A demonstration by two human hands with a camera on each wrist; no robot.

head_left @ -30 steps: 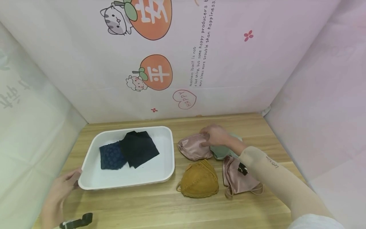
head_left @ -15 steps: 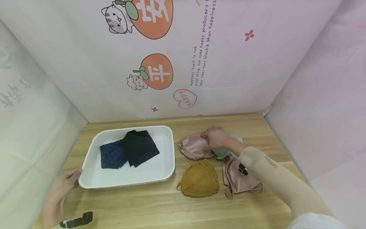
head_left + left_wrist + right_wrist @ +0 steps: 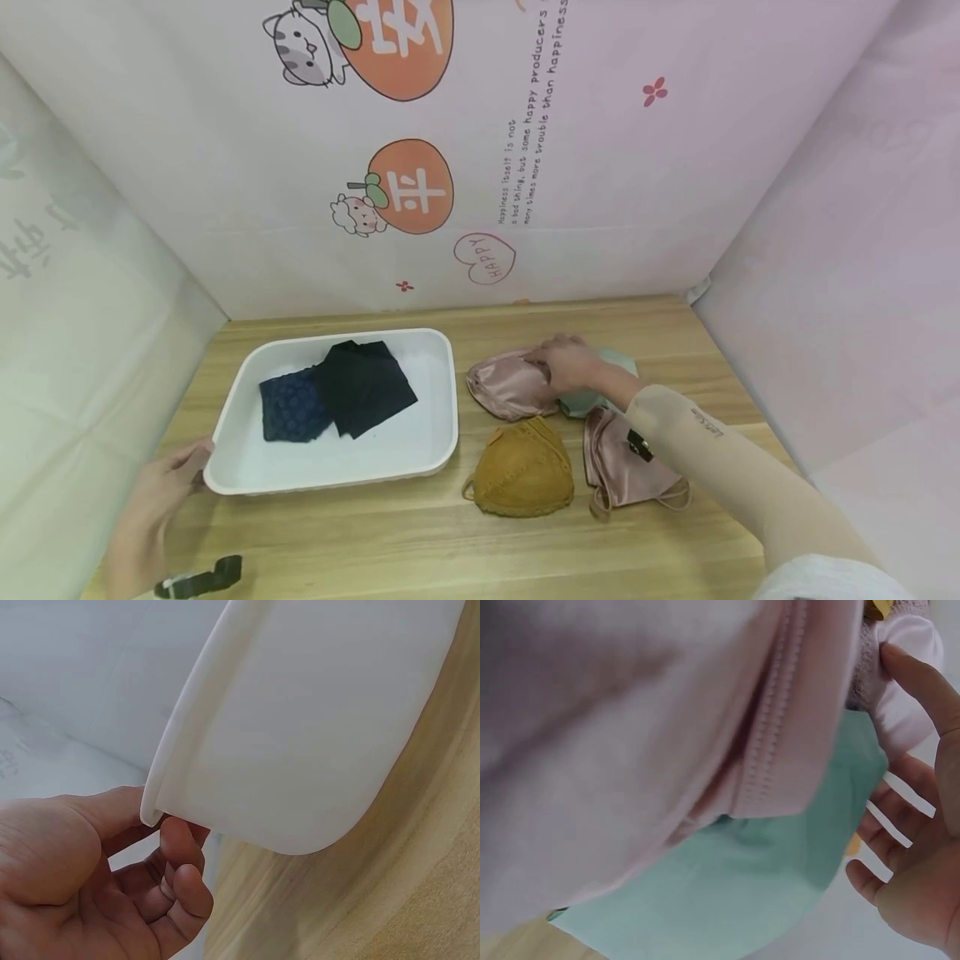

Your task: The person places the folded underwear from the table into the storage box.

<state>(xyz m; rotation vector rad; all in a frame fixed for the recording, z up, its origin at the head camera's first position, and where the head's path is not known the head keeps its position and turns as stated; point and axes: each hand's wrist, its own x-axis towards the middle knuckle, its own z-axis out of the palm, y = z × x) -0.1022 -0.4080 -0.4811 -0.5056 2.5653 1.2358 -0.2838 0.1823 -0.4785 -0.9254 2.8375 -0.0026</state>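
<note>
My left hand (image 3: 161,492) holds the near-left corner of a white plastic tray (image 3: 423,442). In the left wrist view, its thumb lies over the tray's rim (image 3: 161,772), with fingers curled beneath. At the right, my right hand (image 3: 568,364) pinches the right side of a folded pink satin bra (image 3: 504,387). The right wrist view shows the thumb (image 3: 911,675) on the pink fabric (image 3: 904,724) and fingers partly hidden behind it. A mint-green folded garment (image 3: 581,402) lies partly under the right hand and wrist.
Inside the tray lie a navy patterned folded cloth (image 3: 296,407) and a black folded cloth (image 3: 366,387). A mustard bra (image 3: 523,471) and another pink satin bra (image 3: 626,467) lie nearer on the wooden table (image 3: 420,542). Printed white sheeting (image 3: 600,167) encloses the back and sides.
My right hand's fingers have drawn in slightly at the pink satin bra's edge. The left hand and tray stay in place.
</note>
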